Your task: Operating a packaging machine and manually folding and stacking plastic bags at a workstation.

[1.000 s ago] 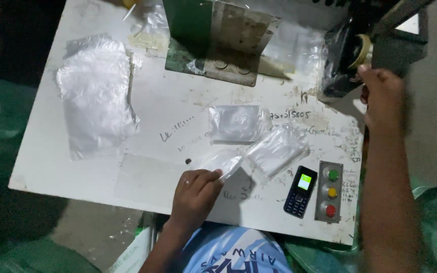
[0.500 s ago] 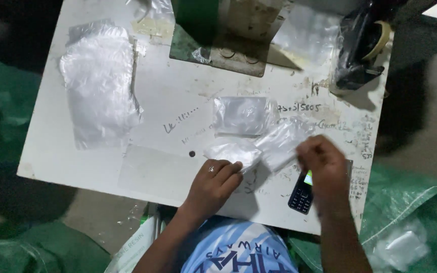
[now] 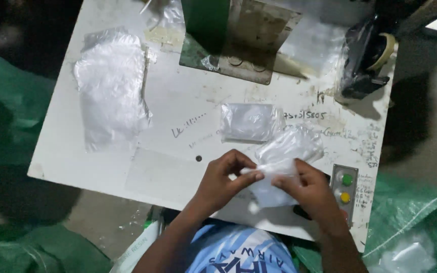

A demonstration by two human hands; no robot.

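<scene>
Clear plastic is what you have in hand: a small transparent bag sits between your two hands at the near edge of the white tabletop, its lower part lifted toward you and its upper part trailing up and to the right over the surface. Your left hand pinches the bag's near left corner, fingers closed on the film; your right hand grips the same bag from the right and below, fingers curled into the plastic. Both hands are in contact with it, so neither is nearer; the bag's long axis runs from your fingers diagonally away, up and right. Just beyond it, apart from your hands, a second flat clear pouch lies on the tabletop, long side across your view. Well to the left lies a larger stack of clear bags, untouched. To the right of your right hand, a small grey control box with a green and a yellow button sits at the table edge. At the far right corner rests a dark tape dispenser, and at the far centre a green-and-metal machine base. Green sacking surrounds the table.
</scene>
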